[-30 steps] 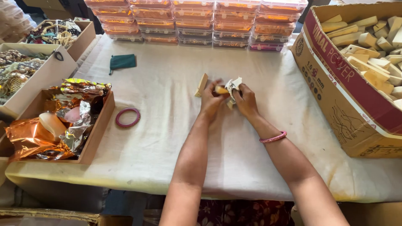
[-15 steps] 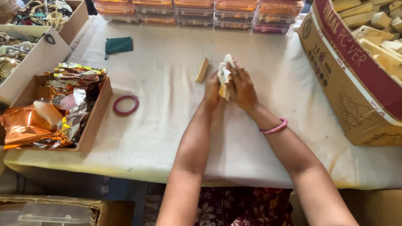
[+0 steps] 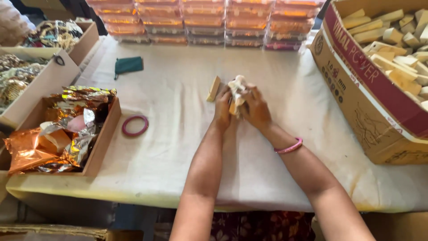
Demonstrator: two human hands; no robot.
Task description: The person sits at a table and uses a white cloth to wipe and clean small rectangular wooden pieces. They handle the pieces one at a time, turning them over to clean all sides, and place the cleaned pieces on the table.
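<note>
Both hands, left hand and right hand, grip a wooden block, wrapping it in white cloth; tucking the loose end looks next.

Two hands; one loose wooden block; one pink ring; one green pouch.

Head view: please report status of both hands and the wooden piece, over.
Left hand and right hand both shut on wooden piece, pale wrapping bunched on top. Second wooden block lies beside them on table. Nothing in the way.
</note>
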